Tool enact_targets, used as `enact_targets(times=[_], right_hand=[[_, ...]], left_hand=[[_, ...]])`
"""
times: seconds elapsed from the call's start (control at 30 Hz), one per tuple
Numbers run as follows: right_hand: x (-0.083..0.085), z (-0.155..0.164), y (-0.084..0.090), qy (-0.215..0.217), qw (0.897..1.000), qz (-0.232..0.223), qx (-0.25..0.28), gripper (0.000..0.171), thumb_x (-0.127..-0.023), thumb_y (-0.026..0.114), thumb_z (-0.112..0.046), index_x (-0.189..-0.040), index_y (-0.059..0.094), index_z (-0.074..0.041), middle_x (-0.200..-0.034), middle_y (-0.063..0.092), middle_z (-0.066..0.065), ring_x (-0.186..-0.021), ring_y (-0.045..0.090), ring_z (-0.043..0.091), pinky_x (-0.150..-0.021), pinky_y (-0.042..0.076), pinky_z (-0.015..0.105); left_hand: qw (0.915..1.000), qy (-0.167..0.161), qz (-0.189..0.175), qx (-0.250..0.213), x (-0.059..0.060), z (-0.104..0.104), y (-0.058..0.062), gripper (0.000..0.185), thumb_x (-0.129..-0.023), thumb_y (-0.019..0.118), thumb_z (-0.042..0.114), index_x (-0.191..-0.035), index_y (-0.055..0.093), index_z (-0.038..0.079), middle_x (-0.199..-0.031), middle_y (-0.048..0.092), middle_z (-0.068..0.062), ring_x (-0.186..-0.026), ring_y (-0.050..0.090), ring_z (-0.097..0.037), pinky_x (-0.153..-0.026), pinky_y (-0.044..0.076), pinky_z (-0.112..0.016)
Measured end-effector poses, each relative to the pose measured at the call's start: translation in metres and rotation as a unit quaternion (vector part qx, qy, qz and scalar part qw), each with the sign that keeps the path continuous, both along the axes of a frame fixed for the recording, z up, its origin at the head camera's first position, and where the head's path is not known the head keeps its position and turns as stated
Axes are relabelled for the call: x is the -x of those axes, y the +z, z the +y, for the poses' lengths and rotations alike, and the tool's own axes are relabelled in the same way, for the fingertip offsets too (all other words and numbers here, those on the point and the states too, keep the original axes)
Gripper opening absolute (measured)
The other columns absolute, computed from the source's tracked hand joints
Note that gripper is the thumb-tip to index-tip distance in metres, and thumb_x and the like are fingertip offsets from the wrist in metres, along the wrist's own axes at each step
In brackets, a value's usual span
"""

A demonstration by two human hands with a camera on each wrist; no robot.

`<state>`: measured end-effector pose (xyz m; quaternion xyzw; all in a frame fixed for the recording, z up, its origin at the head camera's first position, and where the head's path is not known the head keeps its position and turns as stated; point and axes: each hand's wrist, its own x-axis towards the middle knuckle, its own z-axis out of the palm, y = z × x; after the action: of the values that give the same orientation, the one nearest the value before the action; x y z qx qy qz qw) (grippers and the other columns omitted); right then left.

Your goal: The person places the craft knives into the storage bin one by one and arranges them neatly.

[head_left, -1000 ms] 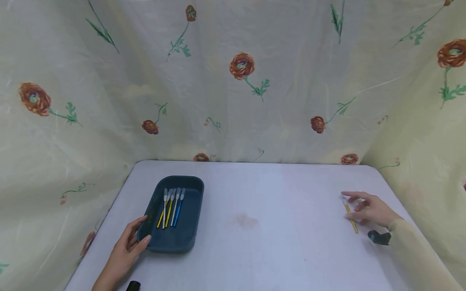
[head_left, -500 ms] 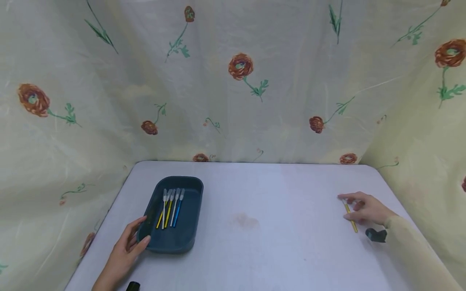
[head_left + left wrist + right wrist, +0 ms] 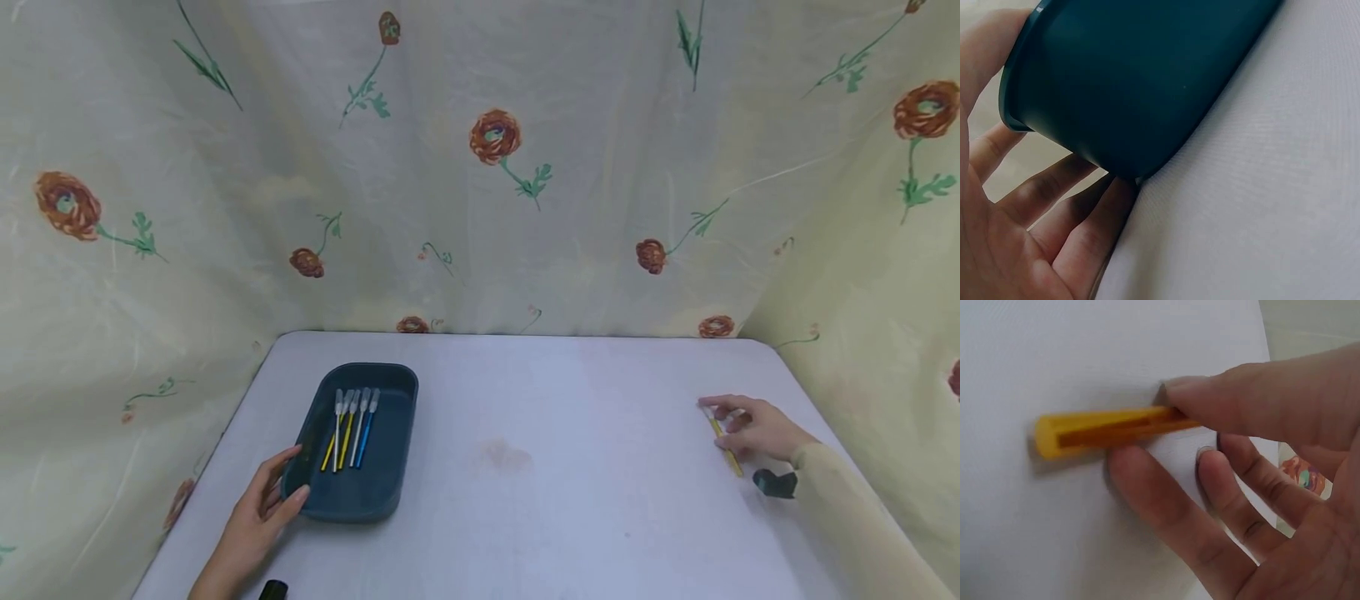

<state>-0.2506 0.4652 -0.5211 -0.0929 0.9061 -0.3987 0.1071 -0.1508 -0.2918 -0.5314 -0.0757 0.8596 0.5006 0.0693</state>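
A dark teal tray point(image 3: 396, 442) stands at the left of the white table. My left hand point(image 3: 251, 517) holds it by its near left corner, thumb up at the rim and fingers spread along the outer wall point(image 3: 1122, 106). Inside lie several slim sticks point(image 3: 351, 429) in yellow, silver and blue with pale caps, side by side. Far to the right, my right hand point(image 3: 761, 429) pinches a similar slim yellow stick point(image 3: 732, 460) close over the tabletop. Its index finger reaches along to the pale tip. In the right wrist view the yellow end point(image 3: 1079, 434) sticks out past thumb and finger, blurred.
The white tabletop point(image 3: 525, 517) spreads between the two hands, with a faint stain near its middle. A floral curtain point(image 3: 480, 208) hangs behind and along both sides. A black object point(image 3: 274, 589) shows by the left wrist, and a dark piece point(image 3: 775, 483) by the right.
The yellow stick's near end has swung slightly to the right, and my right thumb has shifted a little along with it. My left hand and the tray have stayed put.
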Motion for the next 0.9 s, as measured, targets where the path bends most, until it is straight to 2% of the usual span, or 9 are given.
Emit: enact_targets(times=[0.17,0.23,0.3,0.4,0.53,0.77,0.9], right_hand=[[0.004,0.003,0.002,0.027,0.999,0.029,-0.002,0.058,-0.085,0.083,0.003,-0.141,0.067,0.000,-0.114,0.069,0.017,-0.088,0.064,0.013,-0.066,0.059,0.027],[0.005,0.003,0.004,0.038,0.999,0.026,-0.005,0.057,-0.085,0.081,0.003,-0.140,0.071,-0.008,-0.114,0.070,0.018,-0.089,0.064,0.013,-0.067,0.058,0.026],[0.006,0.003,0.007,0.040,0.999,0.019,-0.009,0.057,-0.085,0.078,0.004,-0.139,0.072,-0.012,-0.114,0.071,0.020,-0.091,0.064,0.016,-0.067,0.057,0.026],[0.007,0.001,0.011,0.045,0.999,0.004,-0.025,0.056,-0.085,0.074,0.003,-0.140,0.069,-0.006,-0.117,0.070,0.024,-0.097,0.064,0.023,-0.071,0.057,0.027],[0.007,-0.004,0.016,0.045,0.998,-0.008,-0.043,0.055,-0.084,0.070,0.003,-0.138,0.063,0.010,-0.120,0.069,0.026,-0.103,0.064,0.029,-0.075,0.056,0.029],[0.004,-0.005,0.016,0.043,0.998,-0.021,-0.029,0.053,-0.088,0.068,0.007,-0.139,0.058,0.016,-0.122,0.067,0.030,-0.103,0.065,0.030,-0.073,0.062,0.030],[0.003,-0.004,0.014,0.030,0.999,-0.025,-0.013,0.054,-0.089,0.068,0.008,-0.141,0.057,0.016,-0.122,0.065,0.030,-0.098,0.065,0.028,-0.071,0.065,0.032]], left_hand=[[1.0000,0.000,0.003,-0.003,-0.001,0.000,0.000,0.088,-0.104,0.070,0.059,-0.171,0.028,0.020,-0.179,0.016,-0.025,-0.164,0.015,-0.051,-0.128,0.025,-0.070],[1.0000,0.000,0.004,-0.005,-0.002,0.000,0.000,0.088,-0.104,0.070,0.058,-0.171,0.028,0.020,-0.180,0.016,-0.024,-0.164,0.015,-0.051,-0.128,0.025,-0.071],[1.0000,-0.001,0.003,-0.007,-0.001,0.000,0.000,0.088,-0.104,0.070,0.059,-0.171,0.028,0.020,-0.180,0.016,-0.024,-0.164,0.015,-0.051,-0.128,0.025,-0.071],[1.0000,0.000,0.002,-0.009,-0.001,-0.001,0.000,0.088,-0.105,0.070,0.059,-0.172,0.027,0.020,-0.179,0.016,-0.025,-0.164,0.015,-0.051,-0.128,0.026,-0.070],[0.9999,-0.001,0.003,-0.010,0.000,-0.002,-0.001,0.089,-0.104,0.070,0.059,-0.172,0.027,0.020,-0.179,0.016,-0.026,-0.163,0.017,-0.051,-0.128,0.029,-0.068],[0.9999,-0.002,0.007,-0.007,-0.001,-0.002,-0.002,0.088,-0.105,0.070,0.058,-0.172,0.028,0.020,-0.179,0.016,-0.026,-0.163,0.016,-0.051,-0.128,0.028,-0.069],[0.9999,-0.003,0.010,-0.010,-0.001,-0.002,-0.002,0.088,-0.105,0.070,0.058,-0.171,0.028,0.019,-0.179,0.017,-0.026,-0.163,0.017,-0.052,-0.128,0.028,-0.069]])
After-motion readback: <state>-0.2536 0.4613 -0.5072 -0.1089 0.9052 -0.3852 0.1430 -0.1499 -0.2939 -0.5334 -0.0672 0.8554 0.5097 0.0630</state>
